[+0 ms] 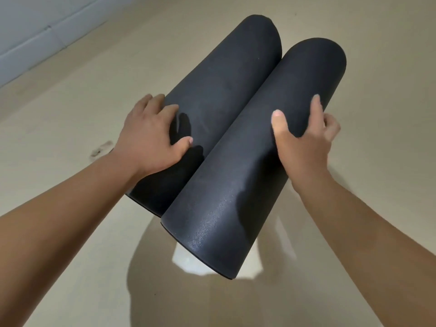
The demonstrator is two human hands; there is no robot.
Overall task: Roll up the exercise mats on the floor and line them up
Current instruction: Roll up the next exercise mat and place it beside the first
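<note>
A rolled black foam exercise mat (212, 90) is laid on the beige floor (377, 90), with a second black foam roll (254, 161) touching its right side. The left hand (151, 135) is pressed flat, fingers relaxed, on the first. The right hand (304, 142) is hooked round the second, probably so both are squeezed together and squared.

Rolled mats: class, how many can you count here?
2. The left mat lies under the left hand; the right mat lies against it, held by the right hand. Others may lie out of view.

Glossy beige floor (70, 109), pale wall (35, 24)
</note>
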